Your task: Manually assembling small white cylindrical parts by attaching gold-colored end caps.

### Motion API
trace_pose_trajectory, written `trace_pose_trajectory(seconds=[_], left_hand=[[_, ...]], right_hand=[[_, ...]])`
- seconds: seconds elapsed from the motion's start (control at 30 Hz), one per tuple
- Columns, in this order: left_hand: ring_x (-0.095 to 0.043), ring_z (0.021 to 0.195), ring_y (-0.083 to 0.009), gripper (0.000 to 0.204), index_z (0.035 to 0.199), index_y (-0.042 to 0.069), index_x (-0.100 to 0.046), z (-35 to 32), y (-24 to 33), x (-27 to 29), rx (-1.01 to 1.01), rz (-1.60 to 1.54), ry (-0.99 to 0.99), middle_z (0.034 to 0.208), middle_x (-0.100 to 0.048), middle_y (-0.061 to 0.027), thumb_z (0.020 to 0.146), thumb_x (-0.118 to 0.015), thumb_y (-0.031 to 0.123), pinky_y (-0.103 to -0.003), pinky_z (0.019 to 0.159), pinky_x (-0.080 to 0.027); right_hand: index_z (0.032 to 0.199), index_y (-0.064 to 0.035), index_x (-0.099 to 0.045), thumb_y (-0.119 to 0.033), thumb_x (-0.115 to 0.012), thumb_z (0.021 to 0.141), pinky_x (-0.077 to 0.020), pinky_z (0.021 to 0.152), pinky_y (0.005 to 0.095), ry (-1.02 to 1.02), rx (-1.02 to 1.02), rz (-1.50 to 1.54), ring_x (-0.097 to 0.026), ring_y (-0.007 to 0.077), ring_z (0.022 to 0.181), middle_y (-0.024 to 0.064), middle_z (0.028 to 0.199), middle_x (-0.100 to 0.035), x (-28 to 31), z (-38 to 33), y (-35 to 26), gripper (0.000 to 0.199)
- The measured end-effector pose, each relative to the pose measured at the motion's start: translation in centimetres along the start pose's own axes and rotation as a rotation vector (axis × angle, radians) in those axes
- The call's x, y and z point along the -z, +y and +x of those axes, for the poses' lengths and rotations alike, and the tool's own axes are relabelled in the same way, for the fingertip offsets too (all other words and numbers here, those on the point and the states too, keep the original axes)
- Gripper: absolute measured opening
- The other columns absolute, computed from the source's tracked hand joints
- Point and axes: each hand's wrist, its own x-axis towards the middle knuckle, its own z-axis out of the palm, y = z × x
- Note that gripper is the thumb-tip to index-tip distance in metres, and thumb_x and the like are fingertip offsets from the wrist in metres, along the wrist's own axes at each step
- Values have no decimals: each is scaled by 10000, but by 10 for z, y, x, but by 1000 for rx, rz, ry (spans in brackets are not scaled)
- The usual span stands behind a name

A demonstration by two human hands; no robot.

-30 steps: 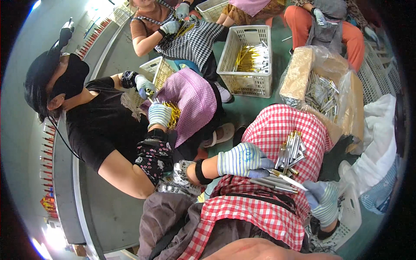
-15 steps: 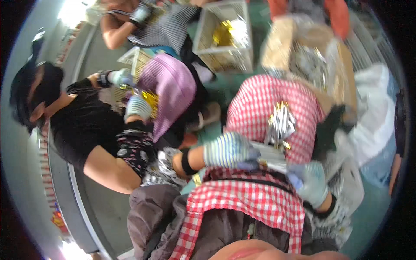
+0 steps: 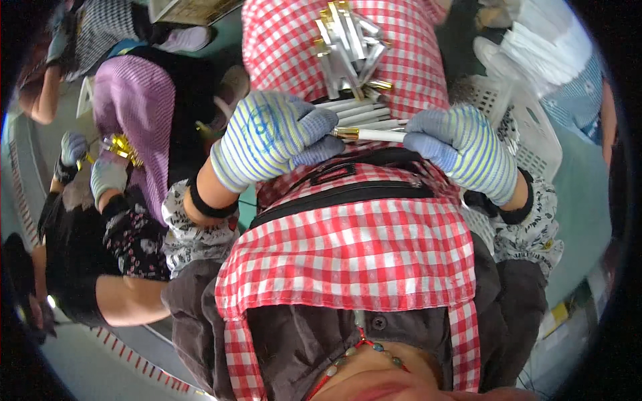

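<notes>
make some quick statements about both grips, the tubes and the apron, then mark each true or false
1. The left grip is at the gold end of a white tube. True.
2. The right grip is well away from that tube. False: its fingers are at the white end.
3. Silver tubes with gold ends lie on the checked apron. True.
4. The apron is plain blue. False: it is red and white.

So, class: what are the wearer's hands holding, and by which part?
A white tube with a gold end: the left hand grips the gold end, the right hand the white end.
</notes>
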Motion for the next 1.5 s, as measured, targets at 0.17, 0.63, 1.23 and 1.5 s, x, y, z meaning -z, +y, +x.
trace_pose_trajectory(seconds=[0.17, 0.63, 1.23, 1.5], left_hand=[[-642, 708, -258, 503, 1146, 76, -598, 25, 25, -11, 42, -73, -107, 869, -650, -82, 712, -752, 276, -380, 604, -505], [-641, 922, -305, 338, 1146, 93, -634, 0, -18, 0, 151, 155, 3, 1089, -652, -92, 809, -651, 82, -402, 791, -521], [-630, 985, -225, 393, 1195, 187, -676, 22, -40, -21, -36, 403, -3, 1152, -647, -16, 821, -560, 149, -353, 848, -502], [-627, 904, -228, 345, 1047, 145, -703, 6, -39, -13, 18, 338, 71, 985, -652, -16, 702, -707, 139, -357, 777, -514]], right_hand=[[1004, -57, -668, -263, -605, 897, -502, 720, 411, 107, 149, -226, -643, 332, 805, 133, 878, -667, 20, -31, 16, 241], [1090, -78, -649, -207, -559, 868, -476, 891, 421, 396, -1202, -158, -613, 391, 1049, 217, 1080, -664, -169, -312, 299, 272], [1075, -45, -659, -184, -520, 925, -504, 862, 419, 807, -796, -323, -650, 340, 993, 170, 1071, -679, -84, -182, 209, 248], [1065, -114, -646, -180, -633, 836, -527, 686, 373, 365, 372, -502, -656, 252, 767, 96, 859, -638, -34, 21, 19, 239]])
